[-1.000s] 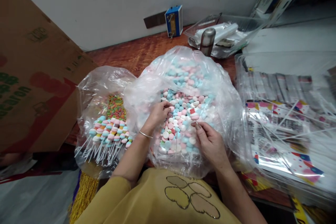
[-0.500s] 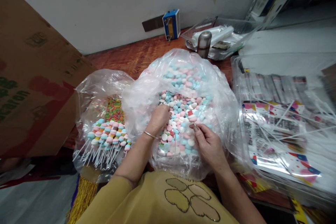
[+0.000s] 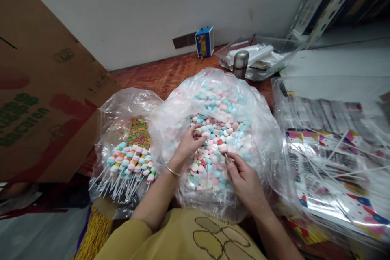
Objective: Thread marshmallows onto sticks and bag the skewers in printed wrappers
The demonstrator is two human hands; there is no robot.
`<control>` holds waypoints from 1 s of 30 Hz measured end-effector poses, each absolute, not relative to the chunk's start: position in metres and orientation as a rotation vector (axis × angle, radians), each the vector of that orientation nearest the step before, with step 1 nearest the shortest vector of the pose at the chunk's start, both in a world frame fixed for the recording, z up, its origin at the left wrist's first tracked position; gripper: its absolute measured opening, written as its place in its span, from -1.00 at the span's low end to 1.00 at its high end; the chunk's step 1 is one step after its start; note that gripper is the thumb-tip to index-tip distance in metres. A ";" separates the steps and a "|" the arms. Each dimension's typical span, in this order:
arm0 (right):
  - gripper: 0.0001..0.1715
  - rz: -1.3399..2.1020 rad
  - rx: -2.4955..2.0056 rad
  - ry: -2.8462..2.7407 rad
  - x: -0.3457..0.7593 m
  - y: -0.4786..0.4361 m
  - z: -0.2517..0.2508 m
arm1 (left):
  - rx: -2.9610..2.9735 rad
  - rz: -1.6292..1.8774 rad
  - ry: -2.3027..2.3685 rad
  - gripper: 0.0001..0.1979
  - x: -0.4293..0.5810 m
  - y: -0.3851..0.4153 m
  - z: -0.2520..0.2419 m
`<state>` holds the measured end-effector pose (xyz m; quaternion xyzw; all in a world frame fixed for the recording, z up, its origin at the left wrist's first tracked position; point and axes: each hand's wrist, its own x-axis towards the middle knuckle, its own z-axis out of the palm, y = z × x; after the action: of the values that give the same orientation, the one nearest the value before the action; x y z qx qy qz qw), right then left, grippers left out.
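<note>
A big clear plastic bag (image 3: 262,122) full of pink, blue and white candies (image 3: 217,101) lies in front of me. My left hand (image 3: 190,143) is inside it, fingers pinched on a candy picked from the pile. My right hand (image 3: 243,178) pinches a thin white stick (image 3: 207,174) that carries a few candies at its upper end. To the left, a smaller clear bag (image 3: 122,105) holds several finished candy skewers (image 3: 129,162) over small orange and green candies (image 3: 137,126).
A large cardboard box (image 3: 45,89) leans at the left. Printed clear wrappers and loose white sticks (image 3: 332,154) fill a tray at the right. Behind stand a metal flask (image 3: 240,63), a blue box (image 3: 204,41) and a clear tray of plastic rolls (image 3: 258,53) on the wooden table (image 3: 158,73).
The camera tilted a little, shifting everything lower in view. My left hand lifted from the candy pile with its fingers pinched and moved nearer the stick in my right hand.
</note>
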<state>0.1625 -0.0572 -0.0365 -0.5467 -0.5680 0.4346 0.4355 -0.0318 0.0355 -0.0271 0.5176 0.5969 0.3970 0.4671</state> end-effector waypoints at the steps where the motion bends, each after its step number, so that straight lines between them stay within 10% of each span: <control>1: -0.54 1.073 -1.337 -1.438 0.161 -0.058 -0.034 | 1.134 1.008 1.374 -0.52 -0.032 0.035 -0.024; 30: -0.50 1.161 -1.346 -1.526 0.151 -0.058 -0.028 | 0.770 1.138 1.154 -0.53 -0.030 0.020 -0.017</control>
<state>0.1511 -0.0584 -0.0279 -0.5292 -0.6002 0.4566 0.3890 -0.0297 0.0198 -0.0175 0.3354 0.5028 0.4956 0.6238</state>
